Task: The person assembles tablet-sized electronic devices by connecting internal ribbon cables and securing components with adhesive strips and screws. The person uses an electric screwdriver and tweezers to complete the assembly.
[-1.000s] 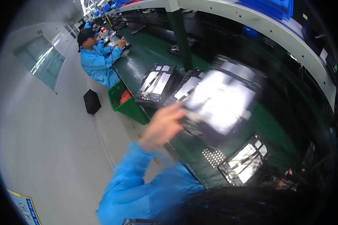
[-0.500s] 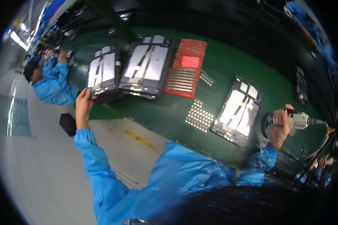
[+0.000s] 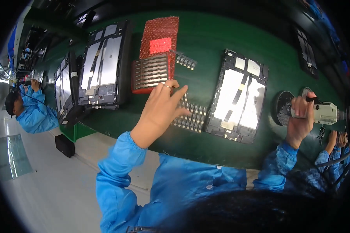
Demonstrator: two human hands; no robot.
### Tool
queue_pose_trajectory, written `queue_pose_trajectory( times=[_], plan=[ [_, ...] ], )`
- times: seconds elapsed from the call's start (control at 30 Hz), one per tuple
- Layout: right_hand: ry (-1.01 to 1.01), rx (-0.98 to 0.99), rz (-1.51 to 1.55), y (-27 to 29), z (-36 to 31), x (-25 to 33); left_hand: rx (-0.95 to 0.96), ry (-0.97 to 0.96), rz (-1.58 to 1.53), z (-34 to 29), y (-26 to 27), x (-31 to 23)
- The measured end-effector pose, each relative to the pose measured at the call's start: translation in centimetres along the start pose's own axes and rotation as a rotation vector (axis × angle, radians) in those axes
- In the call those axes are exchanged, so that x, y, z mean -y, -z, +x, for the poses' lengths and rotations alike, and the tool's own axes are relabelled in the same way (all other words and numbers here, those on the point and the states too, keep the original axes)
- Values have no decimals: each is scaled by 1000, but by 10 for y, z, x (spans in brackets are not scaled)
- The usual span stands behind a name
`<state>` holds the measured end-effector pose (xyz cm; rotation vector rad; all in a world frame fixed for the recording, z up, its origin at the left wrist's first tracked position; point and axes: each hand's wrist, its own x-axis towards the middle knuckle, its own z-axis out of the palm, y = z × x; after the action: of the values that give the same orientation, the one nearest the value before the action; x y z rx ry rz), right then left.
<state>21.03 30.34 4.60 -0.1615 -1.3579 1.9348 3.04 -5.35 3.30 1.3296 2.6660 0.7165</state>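
Observation:
My left hand (image 3: 159, 108) hovers over a patch of small metal parts (image 3: 194, 118), partly hiding them; its fingers are apart and nothing shows between them. An opened tablet (image 3: 237, 105) with silver battery cells lies flat just right of these parts. Farther right, my right hand (image 3: 300, 118) is wrapped round a pale electric screwdriver (image 3: 326, 113). The tool lies sideways, its working end toward a round dark dish (image 3: 285, 108) of what look like tiny screws. Beyond my left hand, a red bubble-wrap sheet (image 3: 159, 31) lies under rows of metal strips (image 3: 151, 73).
Stacked opened tablets (image 3: 103, 66) stand at the left, with a tilted one (image 3: 65, 89) beside them. A short strip of parts (image 3: 186, 61) lies near the red wrap. Another tablet (image 3: 307, 52) is at the far right. A co-worker (image 3: 33, 112) sits left; other hands (image 3: 336, 139) show right.
My left hand has left the tablet stack and come right, over the small metal parts. The view has turned somewhat. My right hand keeps its grip on the screwdriver.

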Motion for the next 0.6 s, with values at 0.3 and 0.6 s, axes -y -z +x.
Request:
queue_pose_trajectory(
  times=[0.3,0.6],
  plan=[
    [44,-55,-120,-8,-2,0,160,173,-337,31,25,10],
    [55,-21,-216,0,-5,-3,83,-115,77,32,10,-2]
  ],
)
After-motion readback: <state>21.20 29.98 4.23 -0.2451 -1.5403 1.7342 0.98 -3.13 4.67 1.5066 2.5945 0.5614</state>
